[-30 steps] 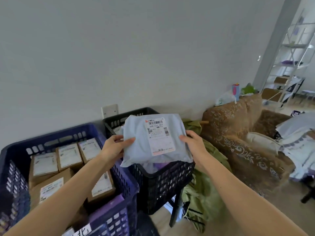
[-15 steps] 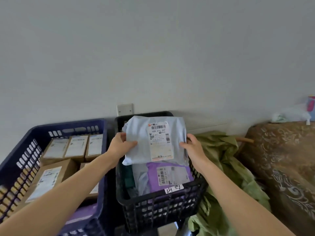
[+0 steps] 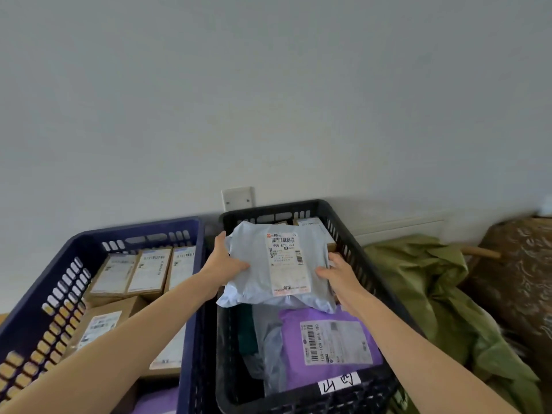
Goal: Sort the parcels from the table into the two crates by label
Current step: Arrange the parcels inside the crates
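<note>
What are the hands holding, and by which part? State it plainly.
The pale blue parcel, over the black crate: the left hand grips its left edge, the right hand its right edge.

A plain pale grey-white wall [image 3: 268, 85] fills the upper half of the view, evenly and softly lit. A blank white wall plate [image 3: 238, 198] with two screws sits low on it, and a white raised panel [image 3: 400, 228] runs along its base to the right. Crumpled olive-green fabric [image 3: 433, 288] is heaped against a brown patterned sofa [image 3: 522, 279], with a wooden stick [image 3: 481, 252] poking out between them.

Black crate [image 3: 283, 206] holds purple parcel [image 3: 328, 345]; blue crate [image 3: 134, 228] holds boxes [image 3: 134, 273].
</note>
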Tool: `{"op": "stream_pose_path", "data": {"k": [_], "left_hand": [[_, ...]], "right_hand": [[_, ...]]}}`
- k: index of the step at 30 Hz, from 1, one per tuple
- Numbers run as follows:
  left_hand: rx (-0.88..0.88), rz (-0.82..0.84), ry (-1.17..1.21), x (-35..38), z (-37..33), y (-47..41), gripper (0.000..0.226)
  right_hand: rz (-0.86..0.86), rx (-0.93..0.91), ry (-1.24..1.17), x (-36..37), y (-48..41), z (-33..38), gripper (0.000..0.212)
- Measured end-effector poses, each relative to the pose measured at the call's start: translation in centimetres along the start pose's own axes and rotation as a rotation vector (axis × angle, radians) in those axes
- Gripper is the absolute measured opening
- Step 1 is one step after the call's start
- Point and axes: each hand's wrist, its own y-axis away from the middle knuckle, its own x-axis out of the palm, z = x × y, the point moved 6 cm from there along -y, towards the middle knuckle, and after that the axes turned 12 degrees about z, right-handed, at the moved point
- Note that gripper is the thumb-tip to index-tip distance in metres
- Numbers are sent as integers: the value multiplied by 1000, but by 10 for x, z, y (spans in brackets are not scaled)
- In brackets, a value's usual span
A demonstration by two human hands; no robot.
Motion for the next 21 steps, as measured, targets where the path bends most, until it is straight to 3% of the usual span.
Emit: {"op": "stream_pose_path", "data": {"k": [3,13,21], "left_hand": [[-21,78,-34,4,-2,-7,95],[-163,221,-258,18,-4,-16,53],[-302,275,-147,25,20,-17,60]], "right_hand": [[22,26,51,2,-9,-8,34],[106,3,307,2,-30,-11,42],[195,-43,287,0,-33,-7,51]]}}
